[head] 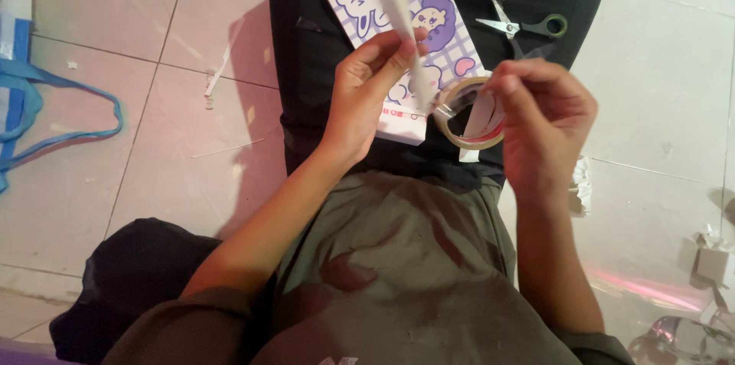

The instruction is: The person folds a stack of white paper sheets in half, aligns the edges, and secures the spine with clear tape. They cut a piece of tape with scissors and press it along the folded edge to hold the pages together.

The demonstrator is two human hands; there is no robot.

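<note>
Tape from a clear roll is being pinched by the right hand, just beside a rolled paper tube being grasped upright by the left hand, seemingly for sealing, scissors lying beyond.

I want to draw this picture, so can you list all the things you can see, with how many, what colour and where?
paper roll: one, white, held in left hand
tape ring: one, clear with tan core, at right hand
cartoon pad: one, purple-checked white, on black board
scissors: one, green handles, top right of board
black board: one, black, on lap
bag straps: blue, floor left
paper scraps: several, white, floor right
tiled floor: pale pinkish
left hand: one
right hand: one
</note>
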